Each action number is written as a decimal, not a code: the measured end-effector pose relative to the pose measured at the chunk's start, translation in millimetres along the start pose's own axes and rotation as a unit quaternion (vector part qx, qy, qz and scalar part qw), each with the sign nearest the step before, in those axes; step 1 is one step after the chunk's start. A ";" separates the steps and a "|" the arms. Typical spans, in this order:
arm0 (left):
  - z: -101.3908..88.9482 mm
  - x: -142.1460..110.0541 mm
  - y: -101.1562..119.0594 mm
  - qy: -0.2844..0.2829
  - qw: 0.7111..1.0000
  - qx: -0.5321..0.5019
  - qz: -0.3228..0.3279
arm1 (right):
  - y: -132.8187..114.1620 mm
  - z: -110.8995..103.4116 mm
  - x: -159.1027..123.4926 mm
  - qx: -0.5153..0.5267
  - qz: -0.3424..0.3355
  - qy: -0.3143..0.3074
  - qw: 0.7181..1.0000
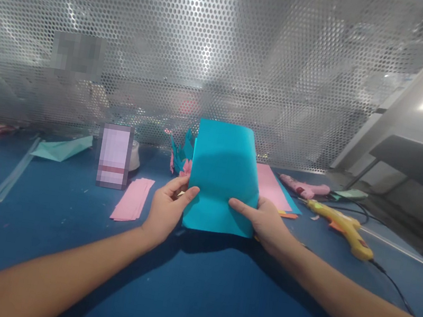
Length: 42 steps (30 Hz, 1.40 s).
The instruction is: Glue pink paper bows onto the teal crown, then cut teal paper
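The left hand and right hand pinch blue paper at its eight and four o'clock, probably for steadiness.

White glare at upper right, soft shadows on the table.

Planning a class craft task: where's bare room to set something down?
Front: blue tabletop between the left forearm and right forearm, nearer than the held blue paper. Left: between the clear sticks and pink paper strips, besides specks. Crowded: right, with pink paper, pink glue gun, yellow glue gun.
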<state>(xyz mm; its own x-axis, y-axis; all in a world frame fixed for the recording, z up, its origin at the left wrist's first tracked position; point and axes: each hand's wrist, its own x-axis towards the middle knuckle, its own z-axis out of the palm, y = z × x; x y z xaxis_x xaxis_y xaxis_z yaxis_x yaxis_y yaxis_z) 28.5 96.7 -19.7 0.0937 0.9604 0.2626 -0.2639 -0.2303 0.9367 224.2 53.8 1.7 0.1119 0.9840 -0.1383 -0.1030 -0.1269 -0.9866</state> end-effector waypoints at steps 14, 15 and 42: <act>-4.9 -1.9 4.1 -0.039 0.996 0.060 0.062 | -0.4 4.8 -6.6 -0.025 -0.023 0.037 0.999; -5.1 -1.6 3.3 -0.051 0.996 0.048 0.052 | -0.2 3.9 -5.1 -0.031 -0.022 0.041 0.998; 19.1 -36.2 11.9 -0.055 0.995 0.071 0.052 | -6.7 20.3 -52.9 -0.554 -0.690 0.065 0.460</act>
<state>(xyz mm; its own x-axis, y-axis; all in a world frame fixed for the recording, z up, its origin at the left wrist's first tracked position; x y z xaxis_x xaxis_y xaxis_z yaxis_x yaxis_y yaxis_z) 40.3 56.2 -13.7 0.1798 0.9089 0.3762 -0.1398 -0.3550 0.9244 198.9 5.1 17.4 -0.6202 0.2152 0.7543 0.7146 0.5517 0.4301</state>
